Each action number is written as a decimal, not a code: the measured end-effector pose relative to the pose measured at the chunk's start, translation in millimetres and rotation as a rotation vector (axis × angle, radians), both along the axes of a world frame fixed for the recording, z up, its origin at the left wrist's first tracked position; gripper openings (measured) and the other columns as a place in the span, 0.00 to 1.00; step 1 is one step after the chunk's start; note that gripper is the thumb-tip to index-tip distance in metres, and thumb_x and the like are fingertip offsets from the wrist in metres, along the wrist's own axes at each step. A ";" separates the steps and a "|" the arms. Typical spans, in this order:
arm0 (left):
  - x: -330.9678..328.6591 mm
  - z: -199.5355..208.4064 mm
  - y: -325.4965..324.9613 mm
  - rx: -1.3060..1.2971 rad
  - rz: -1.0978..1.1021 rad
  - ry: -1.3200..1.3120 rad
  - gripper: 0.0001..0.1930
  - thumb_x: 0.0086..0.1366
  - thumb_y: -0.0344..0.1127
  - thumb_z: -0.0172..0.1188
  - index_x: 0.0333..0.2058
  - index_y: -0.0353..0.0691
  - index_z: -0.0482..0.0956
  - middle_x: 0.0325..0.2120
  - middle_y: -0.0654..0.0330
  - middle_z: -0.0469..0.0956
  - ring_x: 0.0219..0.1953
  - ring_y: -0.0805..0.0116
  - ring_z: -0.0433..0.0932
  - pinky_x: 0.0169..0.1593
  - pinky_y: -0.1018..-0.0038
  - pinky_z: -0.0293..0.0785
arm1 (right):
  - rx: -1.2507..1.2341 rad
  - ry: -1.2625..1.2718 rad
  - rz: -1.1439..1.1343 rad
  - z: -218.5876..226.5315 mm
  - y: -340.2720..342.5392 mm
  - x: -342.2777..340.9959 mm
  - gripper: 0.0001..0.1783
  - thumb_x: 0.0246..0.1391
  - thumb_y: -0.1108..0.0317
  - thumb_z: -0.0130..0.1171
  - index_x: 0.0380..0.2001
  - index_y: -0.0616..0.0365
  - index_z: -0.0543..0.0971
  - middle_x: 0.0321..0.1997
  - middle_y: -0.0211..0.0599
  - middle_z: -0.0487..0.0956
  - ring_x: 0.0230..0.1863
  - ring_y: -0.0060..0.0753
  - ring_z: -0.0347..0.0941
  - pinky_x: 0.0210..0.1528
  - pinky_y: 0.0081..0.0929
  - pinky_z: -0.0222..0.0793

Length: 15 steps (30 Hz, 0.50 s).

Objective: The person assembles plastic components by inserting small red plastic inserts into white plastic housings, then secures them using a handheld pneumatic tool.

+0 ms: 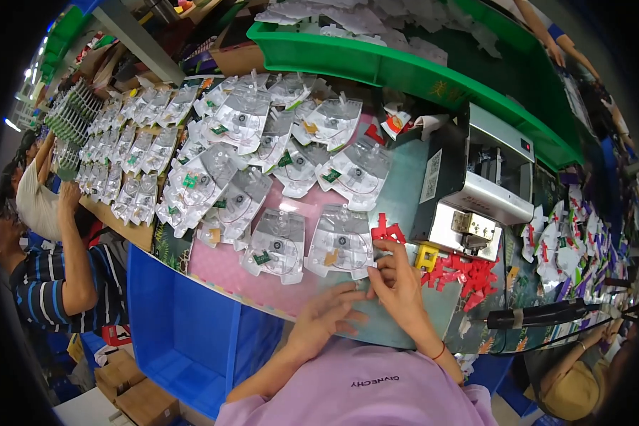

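Note:
My left hand (326,319) hovers at the table's front edge, its fingers stretched out, apart and somewhat blurred, with nothing visible in them. To its right, my right hand (399,287) has its fingers curled toward the thumb; whatever they pinch is too small to make out. Its fingertips are at the lower right corner of a white-and-clear plastic housing (339,241) with a wire and a small tan board. Another such housing (275,245), with a green board, lies just left of it. Small red plastic pieces (387,228) lie just beyond my right fingertips.
Many similar housings (241,117) are piled on the left and back. At right stand a metal bench machine (486,184), a yellow block (427,257) and a heap of red pieces (465,277). Behind is a green bin (319,57); below left, a blue bin (181,312). Co-workers sit at both sides.

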<state>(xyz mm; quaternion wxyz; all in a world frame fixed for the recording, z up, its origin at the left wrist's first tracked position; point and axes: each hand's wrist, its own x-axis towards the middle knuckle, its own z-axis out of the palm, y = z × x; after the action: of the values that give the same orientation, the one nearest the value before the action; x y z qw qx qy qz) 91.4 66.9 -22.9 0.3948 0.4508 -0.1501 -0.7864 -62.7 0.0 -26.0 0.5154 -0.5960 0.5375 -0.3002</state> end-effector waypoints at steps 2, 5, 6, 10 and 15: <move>-1.4 -1.1 -2.2 0.026 0.041 0.092 0.24 0.60 0.29 0.48 0.54 0.30 0.54 0.45 0.52 0.69 0.39 0.63 0.74 0.36 0.72 0.73 | 0.073 -0.116 -0.052 3.8 0.4 -0.4 0.21 0.46 0.80 0.50 0.46 0.59 0.64 0.19 0.34 0.70 0.17 0.23 0.71 0.19 0.21 0.64; -9.1 -0.5 -5.8 0.002 0.057 0.091 0.24 0.59 0.28 0.48 0.54 0.31 0.54 0.46 0.53 0.68 0.43 0.62 0.72 0.41 0.70 0.71 | 0.029 -0.159 -0.039 6.3 3.2 -6.1 0.21 0.47 0.82 0.48 0.46 0.61 0.63 0.20 0.31 0.70 0.16 0.18 0.70 0.12 0.11 0.57; -12.8 -3.3 -6.2 -0.070 0.060 0.051 0.24 0.59 0.28 0.49 0.53 0.31 0.55 0.46 0.53 0.68 0.43 0.63 0.72 0.42 0.70 0.71 | 0.031 -0.155 -0.040 9.0 4.3 -7.6 0.21 0.47 0.82 0.48 0.46 0.61 0.63 0.20 0.31 0.70 0.16 0.18 0.70 0.12 0.11 0.57; -25.4 0.7 -11.9 -0.234 0.166 -0.030 0.22 0.55 0.29 0.55 0.48 0.31 0.62 0.43 0.55 0.70 0.42 0.69 0.71 0.44 0.72 0.69 | 0.112 -0.203 -0.060 27.9 10.3 -15.8 0.20 0.46 0.82 0.48 0.45 0.62 0.64 0.21 0.31 0.70 0.16 0.18 0.70 0.12 0.12 0.58; -40.4 -2.5 -10.6 -0.167 0.109 -0.180 0.18 0.52 0.29 0.60 0.43 0.33 0.69 0.37 0.60 0.73 0.39 0.75 0.72 0.42 0.77 0.69 | 0.070 -0.118 -0.043 42.4 21.2 -36.3 0.18 0.45 0.83 0.47 0.43 0.63 0.67 0.22 0.31 0.71 0.16 0.18 0.69 0.15 0.12 0.61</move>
<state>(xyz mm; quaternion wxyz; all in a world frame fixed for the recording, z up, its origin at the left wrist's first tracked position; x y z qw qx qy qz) 51.0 56.3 -25.4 0.4581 0.4926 -0.2253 -0.7049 -99.0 21.2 16.3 0.5602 -0.5473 0.5289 -0.3270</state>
